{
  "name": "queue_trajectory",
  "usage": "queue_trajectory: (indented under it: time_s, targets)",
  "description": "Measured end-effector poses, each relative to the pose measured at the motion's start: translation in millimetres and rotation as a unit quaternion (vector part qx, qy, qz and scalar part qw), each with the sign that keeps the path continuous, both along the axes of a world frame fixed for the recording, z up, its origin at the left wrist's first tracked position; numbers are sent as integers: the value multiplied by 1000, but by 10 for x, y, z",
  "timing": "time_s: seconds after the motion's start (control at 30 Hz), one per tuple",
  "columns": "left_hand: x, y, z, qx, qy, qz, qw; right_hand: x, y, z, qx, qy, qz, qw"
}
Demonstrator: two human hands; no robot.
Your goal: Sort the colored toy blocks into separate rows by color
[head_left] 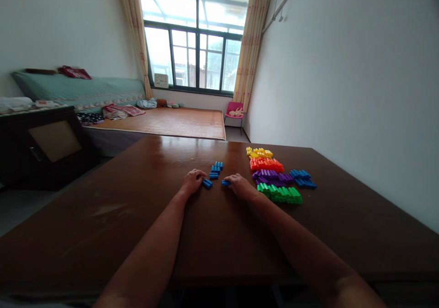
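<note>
My left hand [193, 181] rests on the brown table [206, 235], its curled fingers at the left end of a blue piece [207, 183]. To the right of it, my right hand [240, 185] has its fingertips closed on another blue piece [225, 183]. Just beyond and between the hands lies a small group of blue pieces [216, 167], with a single blue piece [213, 175] at its near side. The undersides of both hands' fingers are partly hidden.
Right of my right hand are rows of yellow [259, 153], orange [266, 164], purple [272, 177] and green pieces [279, 193]. More blue pieces [302, 179] lie beside the purple ones. Past the table are a bed [171, 120] and a pink chair [234, 108].
</note>
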State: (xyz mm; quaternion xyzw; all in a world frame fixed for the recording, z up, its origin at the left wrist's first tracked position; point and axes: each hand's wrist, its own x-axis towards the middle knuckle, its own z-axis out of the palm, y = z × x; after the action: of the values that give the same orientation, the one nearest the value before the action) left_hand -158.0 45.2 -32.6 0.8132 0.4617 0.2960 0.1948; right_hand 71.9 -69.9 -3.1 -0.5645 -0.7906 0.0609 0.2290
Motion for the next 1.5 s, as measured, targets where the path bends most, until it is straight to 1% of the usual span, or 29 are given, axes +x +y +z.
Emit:
queue_trajectory:
  time_s: [0.07,0.1,0.17,0.23,0.27,0.3,0.33,0.37,0.43,0.47,0.5,0.53,0.6,0.67,0.73,0.8,0.87,0.97,1.03,1.13,1.2,1.27,1.33,1.37,1.43,1.5]
  targets:
    - [-3,-3,12,-1,1,2,1000,134,-99,145,39,33,1,999]
    - [-7,-1,16,0,2,1,1000,253,-152,226,66,58,-15,996]
    - [-16,12,14,5,0,-5,1000,625,-266,365,122,117,-86,982]
    - [-26,35,2,10,0,-13,1000,1167,-408,410,172,175,-196,950]
    - [-31,49,-5,13,1,-16,1000,1481,-492,379,195,203,-252,926]
    - [-35,62,-11,15,4,-18,1000,1804,-586,308,222,225,-315,895]
    - [-39,73,-15,16,7,-17,1000,2117,-684,203,244,234,-379,862]
    - [-42,81,-16,16,9,-15,1000,2404,-781,73,251,237,-427,835]
    - [-46,89,-10,12,13,-8,1000,2843,-952,-207,228,231,-508,798]
    - [-47,89,-4,9,15,-5,1000,2980,-1015,-329,212,226,-529,790]
    - [-49,86,4,6,17,-4,1000,3062,-1058,-425,193,217,-541,790]
    - [-50,82,11,5,17,-5,1000,3093,-1083,-488,176,203,-547,793]
    - [-54,72,24,6,17,-10,1000,3047,-1087,-523,142,168,-553,804]
    - [-58,65,33,6,19,-15,1000,2933,-1061,-480,103,131,-571,804]
    - [-60,59,39,4,23,-18,1000,2832,-1039,-423,63,106,-593,796]
    - [-60,55,44,4,25,-18,1000,2785,-1036,-393,41,92,-608,787]
    - [-61,52,49,4,25,-16,1000,2793,-1048,-392,47,94,-607,788]
    - [-64,53,53,1,27,-15,1000,2844,-1060,-406,87,115,-594,792]
    - [-67,61,47,1,29,-17,999,2862,-1052,-406,100,120,-604,782]
    - [-67,77,25,3,27,-22,999,2861,-1030,-414,63,112,-628,768]
    - [-65,79,11,4,24,-21,999,2869,-1024,-437,45,106,-625,773]
    - [-60,67,6,6,21,-20,1000,2888,-1026,-460,75,101,-616,778]
    - [-53,44,17,7,21,-15,1000,2873,-1018,-441,149,94,-601,779]
    - [-48,29,27,7,22,-11,1000,2826,-1001,-403,196,86,-585,782]
    - [-37,0,51,6,25,0,1000,2597,-933,-266,281,65,-527,799]
    - [-24,-21,72,3,24,12,1000,2156,-813,-72,321,49,-434,840]
